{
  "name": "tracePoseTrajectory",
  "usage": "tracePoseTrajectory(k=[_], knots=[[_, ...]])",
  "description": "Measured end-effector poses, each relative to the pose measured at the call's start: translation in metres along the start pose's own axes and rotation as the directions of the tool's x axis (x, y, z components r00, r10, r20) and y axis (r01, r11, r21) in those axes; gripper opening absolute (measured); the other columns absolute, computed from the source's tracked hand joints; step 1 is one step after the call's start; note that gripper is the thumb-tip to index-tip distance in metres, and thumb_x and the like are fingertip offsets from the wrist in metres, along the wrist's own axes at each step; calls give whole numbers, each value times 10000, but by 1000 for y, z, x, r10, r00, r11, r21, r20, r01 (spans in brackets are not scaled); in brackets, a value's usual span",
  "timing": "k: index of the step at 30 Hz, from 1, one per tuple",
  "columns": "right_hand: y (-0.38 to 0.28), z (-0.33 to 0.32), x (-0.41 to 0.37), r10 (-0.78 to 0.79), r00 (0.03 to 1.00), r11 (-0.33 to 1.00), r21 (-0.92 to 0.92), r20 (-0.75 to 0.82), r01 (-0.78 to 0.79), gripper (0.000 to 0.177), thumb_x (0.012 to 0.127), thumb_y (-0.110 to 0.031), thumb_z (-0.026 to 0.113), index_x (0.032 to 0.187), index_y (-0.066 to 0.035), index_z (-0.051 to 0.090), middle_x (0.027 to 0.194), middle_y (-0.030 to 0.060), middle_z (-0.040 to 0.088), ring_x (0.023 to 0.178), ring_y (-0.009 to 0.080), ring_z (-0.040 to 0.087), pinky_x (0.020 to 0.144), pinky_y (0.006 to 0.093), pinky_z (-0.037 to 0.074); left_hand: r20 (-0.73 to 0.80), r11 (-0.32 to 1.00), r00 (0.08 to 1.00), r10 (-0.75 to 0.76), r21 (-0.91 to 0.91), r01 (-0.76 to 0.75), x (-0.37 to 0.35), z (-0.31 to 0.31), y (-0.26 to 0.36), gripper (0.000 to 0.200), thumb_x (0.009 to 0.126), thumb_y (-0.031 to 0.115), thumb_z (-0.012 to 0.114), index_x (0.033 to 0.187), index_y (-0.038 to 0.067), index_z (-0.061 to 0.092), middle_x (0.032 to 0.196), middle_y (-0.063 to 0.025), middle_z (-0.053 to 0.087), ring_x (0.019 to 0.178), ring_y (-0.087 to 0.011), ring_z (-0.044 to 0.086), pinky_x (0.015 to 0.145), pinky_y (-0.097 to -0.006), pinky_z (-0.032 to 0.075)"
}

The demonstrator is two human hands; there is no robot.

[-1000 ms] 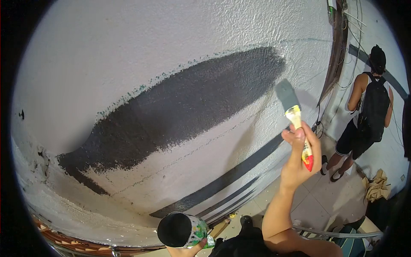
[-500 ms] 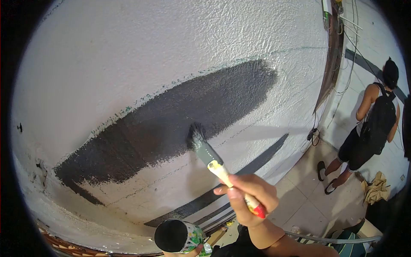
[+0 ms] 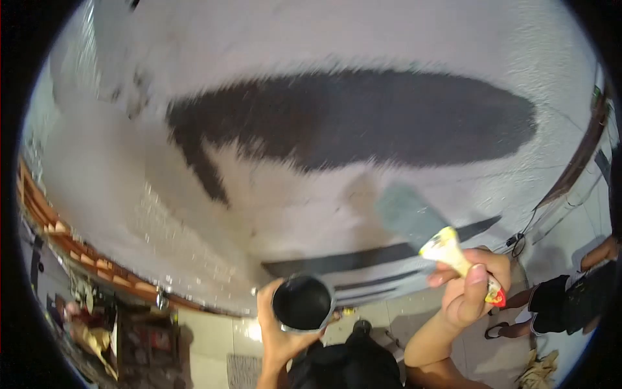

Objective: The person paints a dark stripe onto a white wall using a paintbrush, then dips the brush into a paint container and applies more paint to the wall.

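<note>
A paintbrush point(image 3: 447, 245) with a pale yellow, red-tipped handle is pinched in my right hand point(image 3: 472, 286). Its grey bristle end, smeared by motion, points up and left, below the dark grey painted band point(image 3: 382, 120) on the white wall point(image 3: 363, 32). My left hand point(image 3: 275, 327) wraps round a paint can point(image 3: 302, 303), its mouth facing up towards me with dark paint inside. The band has ragged edges, and a short dark strip point(image 3: 206, 174) runs down from its left end.
Lower on the wall lies a thin dark stripe point(image 3: 350, 260). Another person point(image 3: 570, 292) stands at the right, near a crumpled brown sheet point(image 3: 539, 369). A cord point(image 3: 518, 245) hangs by the wall's right end. Cluttered shelving point(image 3: 146, 337) stands lower left.
The view has swung left and down. The brush has come away from the painted band and dropped below it. The can and my left hand now show fully.
</note>
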State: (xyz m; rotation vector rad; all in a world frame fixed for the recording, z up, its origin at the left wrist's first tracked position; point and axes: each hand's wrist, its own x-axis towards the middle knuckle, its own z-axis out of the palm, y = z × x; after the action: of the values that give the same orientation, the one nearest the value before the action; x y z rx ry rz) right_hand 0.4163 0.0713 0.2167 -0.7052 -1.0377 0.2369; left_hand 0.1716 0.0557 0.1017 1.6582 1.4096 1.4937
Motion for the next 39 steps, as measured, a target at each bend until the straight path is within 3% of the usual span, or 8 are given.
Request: tracePoseTrajectory(k=[2,4,9,14,16,22,32,39], knots=[[-13,12,-9,172,965,983,35,200,-182,233,807,-193,648,805,38,614,567,131,592,437,193,614,432,262,491,57,986,995,77,142,-84,3,-9,-6,1012,503,195,955,1341,-8,424,1255,-143,543,1164,-251,568,1028,-395,450],[-27,27,-20,330,926,943,-18,185,-333,209,764,-178,662,725,25,624,557,133,625,397,179,598,424,261,497,43,989,996,82,118,-87,2,-11,-14,1027,507,217,953,1356,-5,418,1245,-138,539,1169,-253,565,1030,-394,453],[-27,34,-35,245,917,963,-191,316,-192,159,771,-173,657,680,-43,652,482,5,626,412,115,592,485,221,459,67,987,987,146,60,-150,0,-25,-19,1047,513,247,955,1374,7,410,1296,-144,458,1180,-283,550,1001,-402,474],[-26,46,-51,289,825,952,-240,486,-192,122,784,-133,669,707,-42,695,488,-27,633,443,81,602,497,209,441,55,973,976,211,80,-215,1,-31,-19,1026,503,238,952,1367,28,440,1290,-170,478,1182,-332,535,999,-432,461],[-25,55,-60,321,816,946,-195,482,-257,105,789,-94,680,713,-22,692,504,-5,642,456,93,621,483,212,463,40,971,974,224,72,-226,4,-33,-13,960,519,198,941,1344,46,473,1271,-202,511,1150,-383,544,964,-467,469],[-20,64,-80,361,812,932,-191,459,-307,115,809,-54,700,714,4,673,557,38,664,480,106,640,488,220,484,114,970,964,240,16,-243,7,-35,-14,938,516,166,931,1334,45,489,1258,-206,520,1142,-385,550,961,-466,467],[-21,62,-75,314,799,923,-362,513,-131,90,804,-52,708,737,1,677,581,51,669,495,102,640,503,217,480,168,962,948,270,-8,-272,16,-30,-14,919,505,160,937,1308,39,508,1244,-205,524,1139,-381,550,950,-454,464],[-20,62,-72,367,813,921,-300,452,-249,78,802,-38,703,742,4,676,580,60,669,496,112,648,500,220,481,175,958,944,280,13,-286,19,-24,-19,999,464,239,959,1315,31,478,1278,-204,512,1159,-359,542,977,-439,453]])
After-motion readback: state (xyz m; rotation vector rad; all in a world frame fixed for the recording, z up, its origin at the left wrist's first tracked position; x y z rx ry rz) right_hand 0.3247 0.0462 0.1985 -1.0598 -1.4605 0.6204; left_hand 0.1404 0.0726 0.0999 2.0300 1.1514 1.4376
